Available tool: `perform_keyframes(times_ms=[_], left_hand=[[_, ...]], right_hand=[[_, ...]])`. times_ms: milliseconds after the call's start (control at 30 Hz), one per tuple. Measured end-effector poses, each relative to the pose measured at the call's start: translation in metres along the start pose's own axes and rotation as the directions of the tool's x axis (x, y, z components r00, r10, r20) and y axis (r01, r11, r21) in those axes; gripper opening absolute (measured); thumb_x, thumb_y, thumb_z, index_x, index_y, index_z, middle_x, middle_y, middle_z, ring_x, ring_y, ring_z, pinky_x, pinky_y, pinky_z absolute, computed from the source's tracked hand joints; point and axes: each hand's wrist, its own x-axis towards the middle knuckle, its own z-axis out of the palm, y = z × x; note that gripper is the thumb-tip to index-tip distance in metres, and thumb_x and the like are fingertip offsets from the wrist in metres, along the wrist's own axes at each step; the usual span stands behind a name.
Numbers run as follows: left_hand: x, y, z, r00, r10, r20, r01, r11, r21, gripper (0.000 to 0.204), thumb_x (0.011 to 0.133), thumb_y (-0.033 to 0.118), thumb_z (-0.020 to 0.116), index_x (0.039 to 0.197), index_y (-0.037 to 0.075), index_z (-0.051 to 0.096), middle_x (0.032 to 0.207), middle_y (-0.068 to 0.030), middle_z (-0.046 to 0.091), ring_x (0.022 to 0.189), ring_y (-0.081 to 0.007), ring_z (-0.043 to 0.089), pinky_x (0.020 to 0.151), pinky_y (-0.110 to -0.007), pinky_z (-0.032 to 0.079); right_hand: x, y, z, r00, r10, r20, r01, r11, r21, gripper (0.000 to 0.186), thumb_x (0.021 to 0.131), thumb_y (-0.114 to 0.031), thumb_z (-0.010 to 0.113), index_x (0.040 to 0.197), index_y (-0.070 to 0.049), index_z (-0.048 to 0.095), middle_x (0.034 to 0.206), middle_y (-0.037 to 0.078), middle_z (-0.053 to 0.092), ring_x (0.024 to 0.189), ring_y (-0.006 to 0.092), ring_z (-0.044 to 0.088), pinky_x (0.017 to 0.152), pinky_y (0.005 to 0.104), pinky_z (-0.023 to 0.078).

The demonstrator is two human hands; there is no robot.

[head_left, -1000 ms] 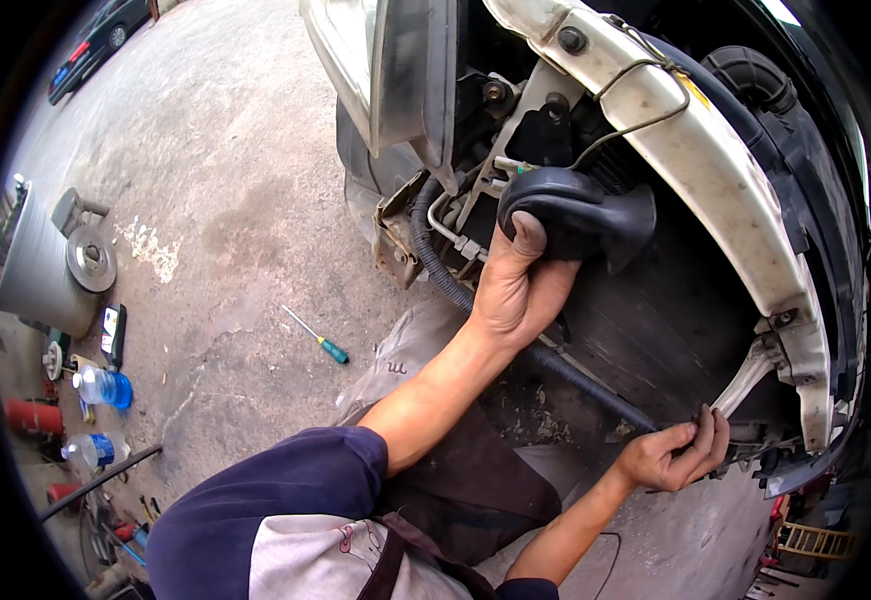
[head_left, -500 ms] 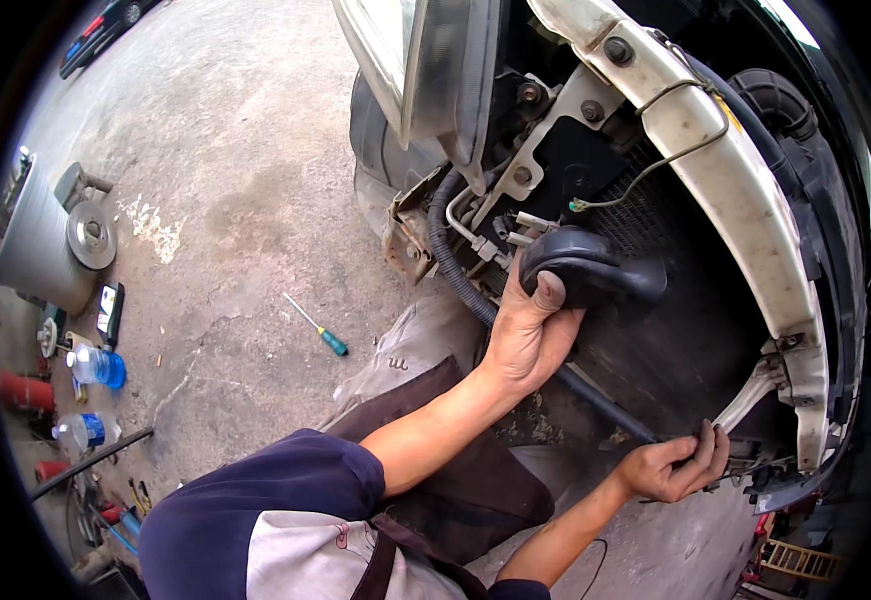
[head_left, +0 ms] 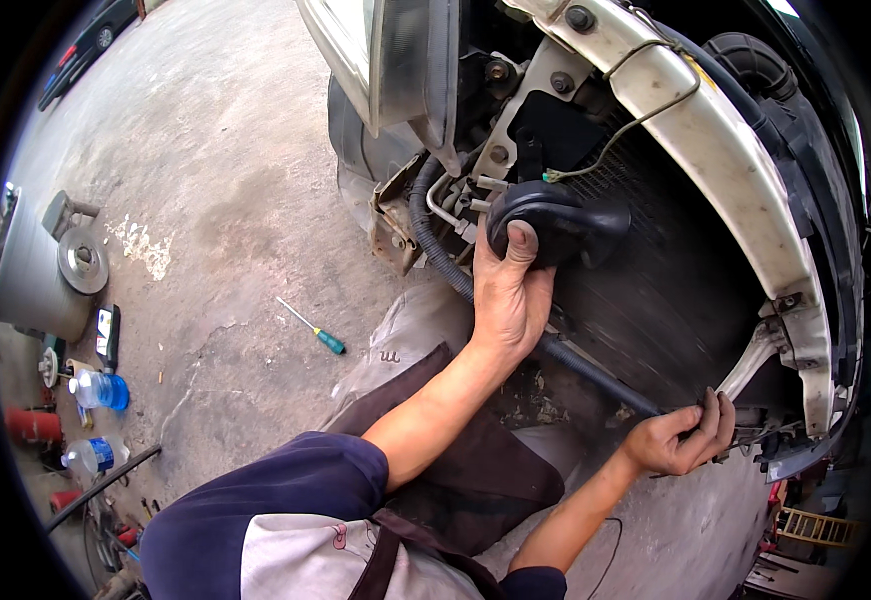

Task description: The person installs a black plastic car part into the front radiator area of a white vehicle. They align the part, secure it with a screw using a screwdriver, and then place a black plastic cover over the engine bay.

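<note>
- Two bare hands work at the opened front of a car; the left hand (head_left: 513, 300) grasps a black horn (head_left: 547, 215), thumb pressed against its near side.
- Horn: held up in front of the dark opening below the white beam (head_left: 700, 160), its flared mouth toward the right.
- Right hand (head_left: 683, 436): fingers bent, tips at the lower end of a pale metal brace (head_left: 752, 362); whether they grip it cannot be told.
- Wire (head_left: 648, 117): looped over the beam, its green-tipped end just above the horn.
- Black hose (head_left: 595, 375): runs below the horn toward the right hand.
- Containers, far left: one clear bottle (head_left: 105, 391) holds blue liquid; a second clear bottle (head_left: 93, 455), blue-labelled, lies near it, contents uncertain.
- Grey drum (head_left: 37, 275): stands beyond the bottles, its inside hidden; a metal disc (head_left: 83, 263) sits beside it.
- Screwdriver (head_left: 327, 340): green-handled, lying on the floor (head_left: 245, 230) between the containers and the car.
</note>
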Motion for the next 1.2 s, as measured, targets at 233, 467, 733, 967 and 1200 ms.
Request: perform_keyframes(times_ms=[233, 467, 733, 967, 1200], left_hand=[[-0.018, 0.008, -0.005, 0.981, -0.194, 0.021, 0.177, 0.933, 0.314, 0.059, 0.087, 0.038, 0.077, 0.127, 0.000, 0.055, 0.116, -0.0096, 0.065, 0.111, -0.0214, 0.061, 0.101, -0.037, 0.047], [-0.018, -0.006, 0.041, 0.831, -0.511, 0.221, 0.160, 0.599, 0.785, 0.082, 0.070, 0.031, 0.093, 0.133, -0.004, 0.053, 0.106, -0.0084, 0.067, 0.096, -0.0158, 0.065, 0.089, -0.028, 0.052], [-0.018, -0.076, 0.048, 0.677, -0.673, 0.299, -0.011, 0.397, 0.918, 0.056, 0.076, 0.022, 0.088, 0.120, -0.001, 0.061, 0.100, -0.0065, 0.069, 0.090, -0.0128, 0.063, 0.084, -0.027, 0.051], [-0.015, -0.080, 0.045, 0.378, -0.829, 0.412, -0.181, 0.370, 0.911, 0.067, 0.062, 0.012, 0.092, 0.120, -0.003, 0.062, 0.116, -0.0075, 0.066, 0.103, -0.0141, 0.061, 0.092, -0.030, 0.050], [0.012, -0.053, 0.037, 0.569, -0.698, 0.434, -0.137, 0.440, 0.887, 0.079, 0.055, 0.022, 0.098, 0.119, -0.005, 0.061, 0.107, -0.0097, 0.068, 0.098, -0.0194, 0.066, 0.092, -0.032, 0.052]], right_hand=[[0.004, 0.000, -0.006, 0.994, 0.108, 0.006, -0.108, 0.993, 0.046, 0.021, 0.093, -0.001, 0.049, 0.099, 0.008, 0.067, 0.107, 0.019, 0.063, 0.096, 0.0305, 0.063, 0.081, 0.0394, 0.055], [0.004, 0.012, -0.008, 0.958, 0.284, 0.024, -0.272, 0.886, 0.375, 0.017, 0.089, 0.000, 0.054, 0.098, 0.006, 0.068, 0.105, 0.017, 0.065, 0.087, 0.0266, 0.064, 0.074, 0.0347, 0.055], [-0.007, 0.004, -0.024, 0.958, 0.286, -0.012, -0.247, 0.845, 0.474, 0.020, 0.081, 0.005, 0.057, 0.098, 0.005, 0.067, 0.104, 0.017, 0.066, 0.089, 0.0316, 0.064, 0.077, 0.0388, 0.054], [-0.094, -0.004, -0.053, 0.832, 0.538, 0.133, -0.544, 0.747, 0.383, 0.018, 0.083, 0.008, 0.056, 0.096, 0.005, 0.067, 0.093, 0.017, 0.066, 0.077, 0.0287, 0.064, 0.067, 0.0352, 0.053], [-0.092, 0.011, -0.054, 0.691, 0.697, 0.194, -0.706, 0.591, 0.391, 0.020, 0.092, -0.001, 0.062, 0.112, 0.004, 0.061, 0.099, 0.015, 0.066, 0.080, 0.0223, 0.065, 0.068, 0.0311, 0.053]])
